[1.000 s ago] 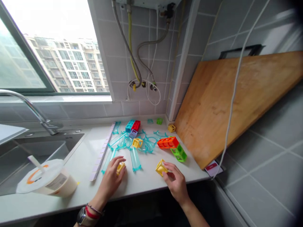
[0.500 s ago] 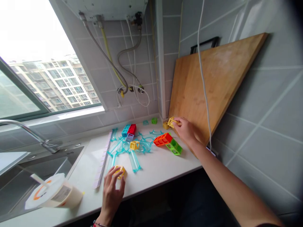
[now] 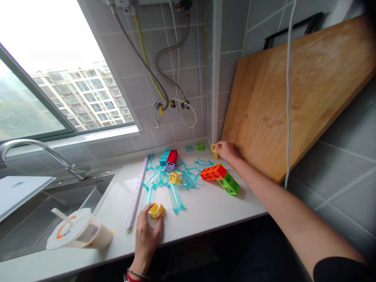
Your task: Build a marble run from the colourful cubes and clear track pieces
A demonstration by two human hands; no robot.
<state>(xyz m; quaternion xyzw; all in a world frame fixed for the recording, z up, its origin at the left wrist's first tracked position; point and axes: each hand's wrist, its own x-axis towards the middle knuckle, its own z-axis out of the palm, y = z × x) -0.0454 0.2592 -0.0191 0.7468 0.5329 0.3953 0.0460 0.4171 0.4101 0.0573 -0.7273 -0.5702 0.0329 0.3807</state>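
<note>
My left hand is at the front of the counter, with thumb and fingers closed around a yellow cube block resting there. My right hand reaches into the back corner and pinches a yellow cube frame, held against or just above another yellow piece that it partly hides. Between the hands lie clear teal track pieces, with a yellow cube among them. Joined orange blocks and green blocks sit nearer my right forearm. Behind the tracks are teal blocks, red blocks and a lilac block.
A lidded drink cup with a straw stands left of my left hand, beside the sink. A pale strip lies along the counter. The wooden board leans at the right, a white cable hanging before it. A small green block sits at the back.
My right hand has lowered the yellow cube frame onto or close to the yellow piece in the corner. My left fingers have closed around the front yellow block. The view has shifted.
</note>
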